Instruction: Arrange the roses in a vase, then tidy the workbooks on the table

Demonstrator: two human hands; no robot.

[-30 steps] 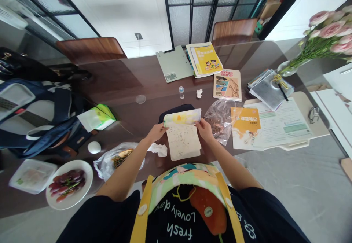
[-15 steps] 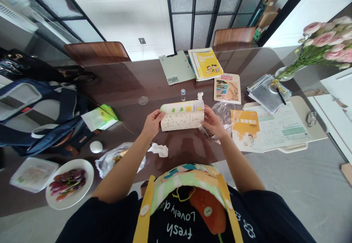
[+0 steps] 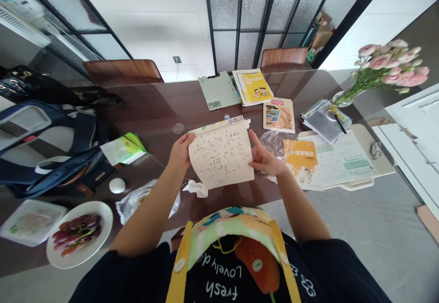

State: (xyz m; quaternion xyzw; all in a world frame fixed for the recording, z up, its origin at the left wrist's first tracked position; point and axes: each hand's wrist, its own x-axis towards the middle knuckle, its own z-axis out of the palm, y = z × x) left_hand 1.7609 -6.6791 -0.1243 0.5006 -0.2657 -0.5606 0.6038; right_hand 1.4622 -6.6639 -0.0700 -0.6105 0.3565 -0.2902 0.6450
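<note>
A notebook (image 3: 221,156) is held up over the table, showing a cream page covered in dark handwriting. Its upper edge is folded back, with a strip of coloured cover along it. My left hand (image 3: 181,151) grips the left edge, thumb on the page. At the right edge, my right hand (image 3: 265,156) has its index finger stretched out and its thumb and other fingers against the page's side. A crumpled tissue (image 3: 196,188) lies just below the notebook, and a small clear bottle (image 3: 227,117) stands behind it, mostly hidden.
Books (image 3: 254,88), a grey clipboard (image 3: 218,92) and an animal-cover book (image 3: 279,114) lie at the back. Right are clear plastic (image 3: 276,143), an orange booklet (image 3: 301,160) and a flower vase (image 3: 346,96). Left are a backpack (image 3: 65,152), tissue pack (image 3: 125,149) and grape plate (image 3: 106,223).
The notebook has gone from a curled, rolled-over shape to a flatter page opened downward. My right hand's index finger has straightened away from the edge. The view has shifted slightly.
</note>
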